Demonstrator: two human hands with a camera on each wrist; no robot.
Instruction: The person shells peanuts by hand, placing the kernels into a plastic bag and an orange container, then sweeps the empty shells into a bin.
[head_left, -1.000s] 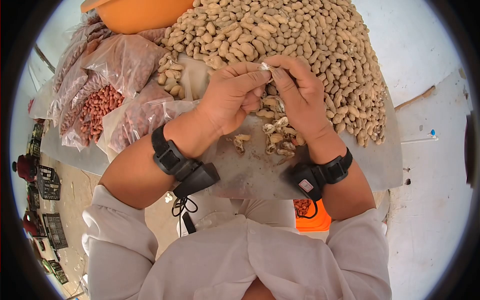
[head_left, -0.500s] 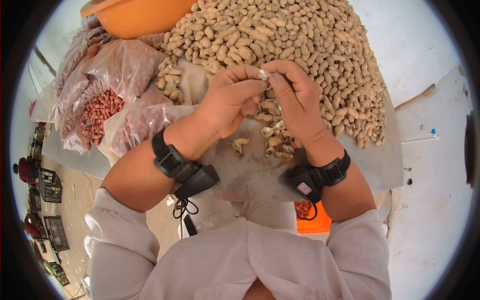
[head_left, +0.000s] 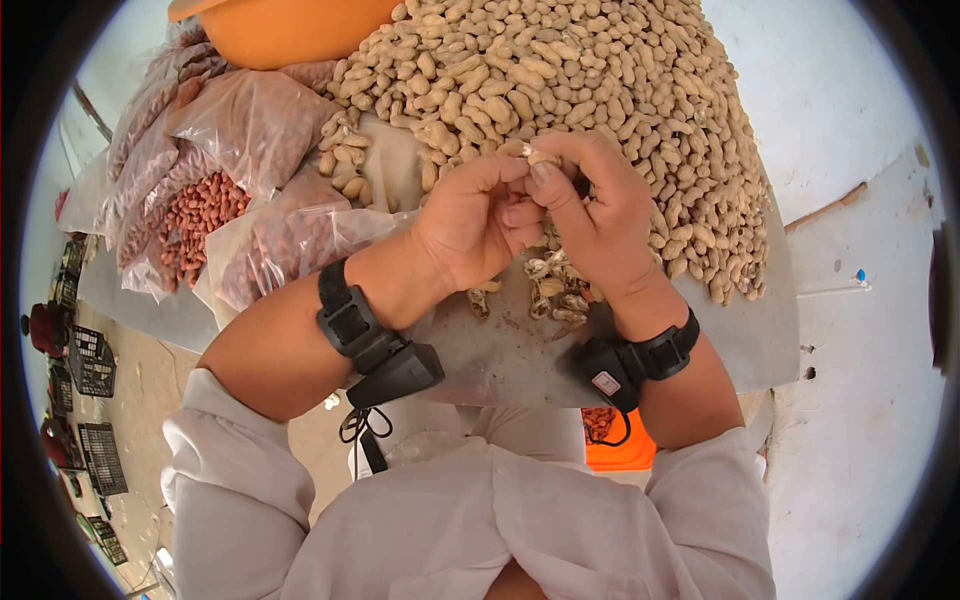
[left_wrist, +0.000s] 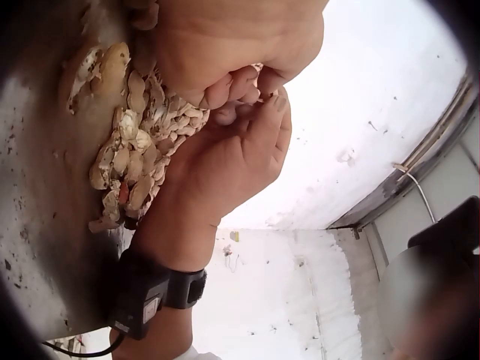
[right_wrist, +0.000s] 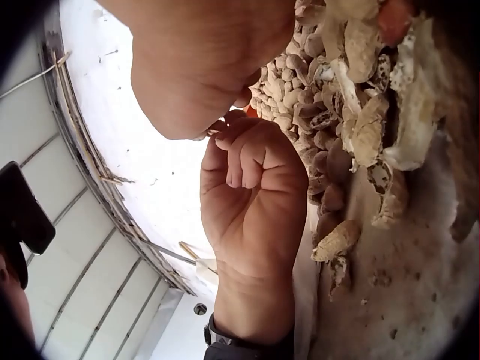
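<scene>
Both hands meet in front of the peanut pile [head_left: 690,150]. The right hand [head_left: 606,218] pinches a peanut [head_left: 542,158] between thumb and index finger, with a whitish bit of shell at its top. At the same peanut are the fingertips of the left hand [head_left: 455,230], whose other fingers curl in toward the palm. In the right wrist view the left hand [right_wrist: 255,176] shows these curled fingers, while the right hand's back hides most of the peanut. Below the hands, broken peanut shells [head_left: 553,285] lie heaped on the grey tabletop [head_left: 490,355].
Plastic bags [head_left: 245,125] of red peanut kernels [head_left: 205,215] lie at the left of the table. An orange basin [head_left: 290,35] stands behind them. Under the table edge is an orange container [head_left: 620,455] with reddish contents. Black crates [head_left: 92,360] stand on the floor at far left.
Both hands have come slightly lower and nearer the body. The left hand has rolled so that more of its palm and curled fingers show.
</scene>
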